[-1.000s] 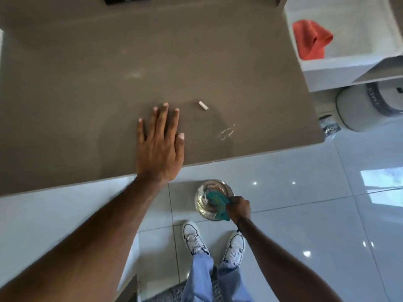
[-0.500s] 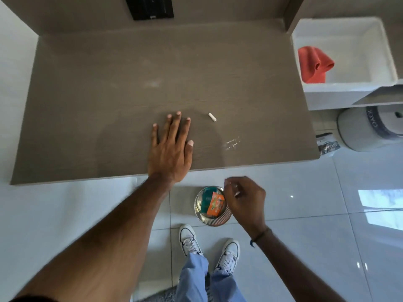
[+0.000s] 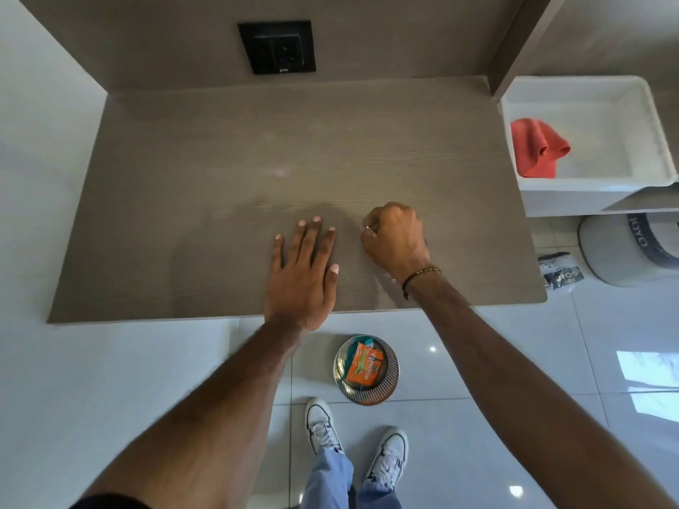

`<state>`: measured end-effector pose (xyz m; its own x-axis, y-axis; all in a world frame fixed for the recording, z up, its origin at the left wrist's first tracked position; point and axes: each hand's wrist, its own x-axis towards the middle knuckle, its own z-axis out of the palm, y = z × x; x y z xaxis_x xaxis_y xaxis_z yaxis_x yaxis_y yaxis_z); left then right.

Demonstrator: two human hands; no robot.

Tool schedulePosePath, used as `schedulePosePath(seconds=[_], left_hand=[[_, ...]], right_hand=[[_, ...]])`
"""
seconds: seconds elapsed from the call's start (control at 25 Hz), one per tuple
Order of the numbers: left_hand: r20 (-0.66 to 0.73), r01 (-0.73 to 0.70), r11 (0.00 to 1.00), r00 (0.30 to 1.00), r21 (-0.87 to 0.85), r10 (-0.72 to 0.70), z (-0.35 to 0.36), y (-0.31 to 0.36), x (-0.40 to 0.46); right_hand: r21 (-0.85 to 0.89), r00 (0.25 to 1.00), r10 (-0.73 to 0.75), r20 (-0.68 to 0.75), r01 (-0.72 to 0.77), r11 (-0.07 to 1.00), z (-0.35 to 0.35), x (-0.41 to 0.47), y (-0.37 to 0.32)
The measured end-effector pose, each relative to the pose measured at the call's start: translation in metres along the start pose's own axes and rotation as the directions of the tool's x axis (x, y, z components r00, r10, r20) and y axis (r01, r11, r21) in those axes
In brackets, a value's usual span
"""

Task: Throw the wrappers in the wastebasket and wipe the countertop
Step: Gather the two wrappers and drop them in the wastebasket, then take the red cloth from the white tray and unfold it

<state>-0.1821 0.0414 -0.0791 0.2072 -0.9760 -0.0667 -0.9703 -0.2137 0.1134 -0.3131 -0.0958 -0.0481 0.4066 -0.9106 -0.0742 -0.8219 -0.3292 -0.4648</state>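
Observation:
My left hand [image 3: 303,275] lies flat, fingers apart, on the brown countertop [image 3: 205,185] near its front edge. Just to its right my right hand [image 3: 395,236] is curled on the countertop, with its fingertips pinched on a small white wrapper piece [image 3: 368,228]. A clear wrapper [image 3: 384,278] lies mostly hidden under my right wrist. On the floor below the counter edge stands the round metal wastebasket [image 3: 390,383], holding a teal and an orange wrapper [image 3: 364,367]. A red cloth [image 3: 536,146] sits in the white tray [image 3: 624,104] to the right.
A black wall socket [image 3: 277,47] is set in the panel behind the countertop. A grey round stool [image 3: 624,247] and a small dark packet [image 3: 560,275] sit on the tiled floor at right. My white shoes [image 3: 354,440] stand beside the wastebasket.
My right hand let the teal wrapper go into the wastebasket, rose to the countertop and closed on the small white piece. My left hand stayed flat.

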Motion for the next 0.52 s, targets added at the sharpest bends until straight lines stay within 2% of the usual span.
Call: schedulePosePath(seconds=[0.12,0.24,0.36,0.52], left_hand=[[-0.005,0.000,1.000,1.000,-0.009,0.000,-0.001,0.001,-0.001],[-0.024,0.008,1.000,1.000,-0.006,-0.008,0.000,0.001,-0.001],[-0.040,0.010,1.000,0.999,0.024,-0.009,0.003,0.002,-0.002],[-0.049,0.005,1.000,0.999,0.018,-0.004,0.005,0.001,-0.002]], right_hand=[[0.069,0.997,-0.070,-0.019,0.071,0.995,-0.015,-0.039,0.006],[0.222,0.990,-0.106,-0.090,0.124,0.967,-0.020,-0.120,0.016],[0.272,1.000,-0.014,0.001,0.013,0.962,0.011,-0.195,0.031],[0.191,0.964,0.179,0.197,-0.217,0.957,0.082,-0.219,0.057]])
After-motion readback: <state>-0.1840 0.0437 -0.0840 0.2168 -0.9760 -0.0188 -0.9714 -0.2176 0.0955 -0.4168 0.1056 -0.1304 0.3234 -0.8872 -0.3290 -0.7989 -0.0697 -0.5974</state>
